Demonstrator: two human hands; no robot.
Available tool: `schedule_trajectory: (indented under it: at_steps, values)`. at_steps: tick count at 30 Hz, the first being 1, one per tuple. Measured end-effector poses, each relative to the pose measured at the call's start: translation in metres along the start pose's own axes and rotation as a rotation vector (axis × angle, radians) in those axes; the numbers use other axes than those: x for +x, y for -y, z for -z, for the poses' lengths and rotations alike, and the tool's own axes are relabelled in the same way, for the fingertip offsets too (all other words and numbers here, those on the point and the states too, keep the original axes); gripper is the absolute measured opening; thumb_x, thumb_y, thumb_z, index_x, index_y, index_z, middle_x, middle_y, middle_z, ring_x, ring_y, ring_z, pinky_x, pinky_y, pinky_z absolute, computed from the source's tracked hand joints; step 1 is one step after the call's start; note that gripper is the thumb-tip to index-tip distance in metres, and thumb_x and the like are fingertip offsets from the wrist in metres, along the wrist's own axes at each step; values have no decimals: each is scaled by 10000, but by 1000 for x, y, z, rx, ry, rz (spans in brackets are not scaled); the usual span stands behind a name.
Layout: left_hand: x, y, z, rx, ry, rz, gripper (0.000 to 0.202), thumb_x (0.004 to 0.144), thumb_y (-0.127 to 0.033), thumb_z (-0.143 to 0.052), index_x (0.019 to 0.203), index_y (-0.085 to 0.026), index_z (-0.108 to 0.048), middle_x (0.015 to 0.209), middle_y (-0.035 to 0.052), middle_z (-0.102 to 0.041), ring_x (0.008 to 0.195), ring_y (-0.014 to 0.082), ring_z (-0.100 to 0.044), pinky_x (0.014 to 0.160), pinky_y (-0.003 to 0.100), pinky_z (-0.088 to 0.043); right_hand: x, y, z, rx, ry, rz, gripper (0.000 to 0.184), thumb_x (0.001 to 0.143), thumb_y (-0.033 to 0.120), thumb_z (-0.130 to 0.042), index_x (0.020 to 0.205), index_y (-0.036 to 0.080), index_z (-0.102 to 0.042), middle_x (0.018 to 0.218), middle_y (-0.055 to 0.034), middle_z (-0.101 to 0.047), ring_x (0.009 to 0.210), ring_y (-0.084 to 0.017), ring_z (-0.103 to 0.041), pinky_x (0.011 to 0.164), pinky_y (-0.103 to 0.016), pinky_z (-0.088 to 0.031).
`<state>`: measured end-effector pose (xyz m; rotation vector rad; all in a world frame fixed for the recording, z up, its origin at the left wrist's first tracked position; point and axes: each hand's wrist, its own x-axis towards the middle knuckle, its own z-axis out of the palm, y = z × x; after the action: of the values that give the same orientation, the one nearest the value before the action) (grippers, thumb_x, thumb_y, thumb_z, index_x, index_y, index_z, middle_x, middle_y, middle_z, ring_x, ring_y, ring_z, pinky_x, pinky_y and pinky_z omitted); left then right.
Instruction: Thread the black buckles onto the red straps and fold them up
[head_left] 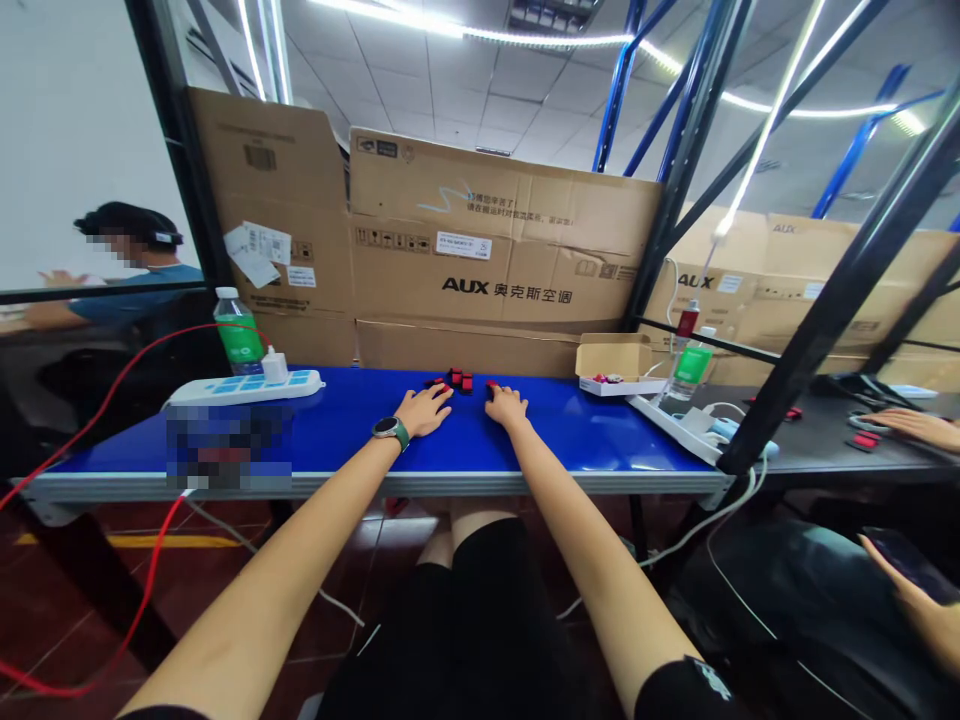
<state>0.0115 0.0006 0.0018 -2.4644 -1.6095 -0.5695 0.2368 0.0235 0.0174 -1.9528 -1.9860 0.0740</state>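
Apparently handling: left hand (424,411) spread loose, small red-and-black square blocks (466,382) at its one o'clock; right hand (508,405), grip indiscernible; precision seems needed next.

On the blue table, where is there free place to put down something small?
The blue tabletop shows bare room between the right hand and the right power strip, and another patch between the left hand and the left power strip. It is crowded at the red-and-black pieces by the hands, and around the white box.
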Motion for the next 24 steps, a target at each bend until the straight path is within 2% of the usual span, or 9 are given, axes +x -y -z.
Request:
schedule_trajectory:
  at_steps: [3, 6, 9, 12, 15, 18, 24]
  values:
    - [9, 4, 1, 8, 33, 22, 454, 997, -451, -421, 1405, -306, -558, 1597, 114, -411, 1372, 347, -475, 1116, 573, -292, 3, 0, -8, -2, 53, 23, 642, 975, 347, -371, 1599, 222, -284, 1653, -158, -263, 1506, -348, -247, 1159, -641, -212]
    - [19, 9, -2, -4, 26, 62, 428, 991, -439, -430, 1336, -236, -583, 1534, 166, -478, 1327, 352, -517, 1109, 586, -294, 4, 0, -13, -4, 54, 34, 662, 989, 347, -332, 1628, 256, -183, 1667, -142, -232, 1524, -341, -207, 1165, -656, -170]
    - [32, 11, -7, -14, 44, 131, 440, 989, -434, -423, 1328, -189, -560, 1443, 214, -546, 1277, 358, -550, 1088, 594, -312, 2, 3, -14, -17, -14, 54, 665, 969, 340, -405, 1612, 284, -245, 1625, -173, -294, 1465, -372, -305, 1128, -616, -258]
    - [48, 9, -13, -1, 50, 155, 489, 987, -462, -413, 1412, -243, -513, 1480, 199, -513, 1255, 369, -557, 1066, 614, -322, -1, 8, -14, -52, -82, 159, 613, 940, 314, -468, 1548, 306, -387, 1584, -165, -343, 1387, -376, -383, 1083, -553, -334]
    - [63, 4, -19, 19, 62, 220, 551, 963, -538, -429, 1474, -342, -488, 1555, 178, -436, 1279, 426, -524, 1046, 660, -311, -2, 12, -13, -81, -50, 273, 570, 956, 335, -440, 1526, 348, -418, 1588, -113, -352, 1390, -354, -365, 1096, -555, -324]
    - [71, 2, -26, 11, 63, 277, 572, 943, -588, -436, 1463, -365, -521, 1560, 170, -432, 1317, 472, -468, 1032, 681, -313, -1, 13, -13, -87, 11, 286, 569, 973, 377, -399, 1542, 388, -388, 1622, -68, -318, 1414, -356, -331, 1111, -597, -293]
    - [67, 2, -27, -5, 19, 230, 484, 949, -572, -444, 1355, -369, -612, 1518, 144, -475, 1261, 431, -504, 1022, 674, -329, 2, 12, -12, -64, 71, 269, 531, 979, 379, -369, 1504, 383, -449, 1636, -51, -312, 1417, -357, -340, 1103, -612, -303]
